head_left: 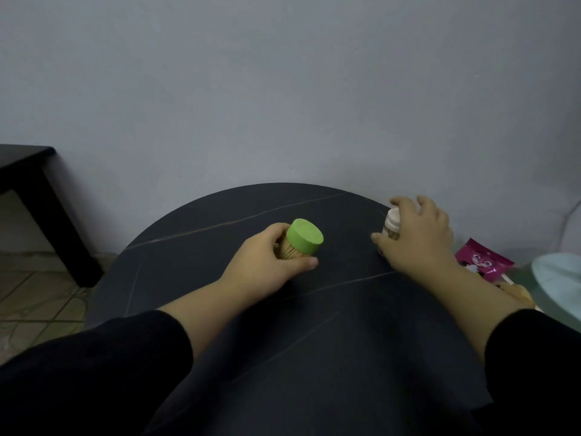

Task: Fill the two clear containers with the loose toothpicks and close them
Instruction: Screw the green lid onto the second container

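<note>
Black sleeves [94, 357] come first, over a dark round table [314, 341]. Next, the left hand [267, 265] wraps fingers and thumb round the green-lid jar [301, 239], packed with toothpicks [287, 249]. Its lid pokes out above the thumb. Farther off, the right hand [418, 237] grips the white-lid jar [392, 225]. A pink packet [484, 258] lies just right of that hand.

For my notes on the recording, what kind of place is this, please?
Probably a room in a home: a round dark table stands by a plain wall, the floor is tiled, and a pink packet lies at the right.
</note>
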